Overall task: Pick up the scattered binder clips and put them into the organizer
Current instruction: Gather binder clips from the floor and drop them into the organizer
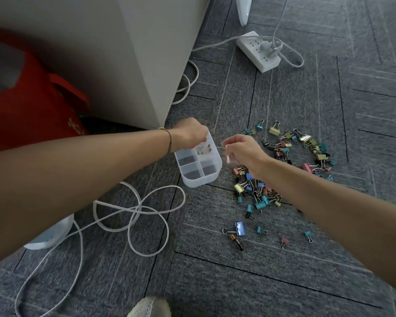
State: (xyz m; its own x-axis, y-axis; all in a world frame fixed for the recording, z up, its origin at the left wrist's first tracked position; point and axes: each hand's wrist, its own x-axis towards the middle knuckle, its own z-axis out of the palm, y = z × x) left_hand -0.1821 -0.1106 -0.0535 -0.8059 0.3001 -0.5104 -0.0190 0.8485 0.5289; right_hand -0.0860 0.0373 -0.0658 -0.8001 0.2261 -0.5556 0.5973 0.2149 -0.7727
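Two bare forearms reach in from the lower corners of the frame and meet near its middle, above grey carpet tiles (215, 282). At upper left a red fabric bag (28, 106) sits against a white cabinet (124, 53), and a looped white cable (133, 211) lies on the floor lower left. The left hand (190, 131), wrist ringed by a thin dark bracelet (169, 143), is bent downward with fingers curled over the far rim of a translucent white plastic organizer (198, 163) divided into compartments; it grips that rim. Some small item lies in the far compartment, too blurred to name. Just right of the organizer, the right hand (242, 151) hovers with knuckles up, its fingertips pinching a small pale pink binder clip (228, 158), blurred by motion. Below and right of that hand, scattered multicoloured binder clips (284, 170) spread across the carpet in two loose clusters, with a larger blue clip (239, 228) apart lower down. At upper right lies a white power strip (258, 51).
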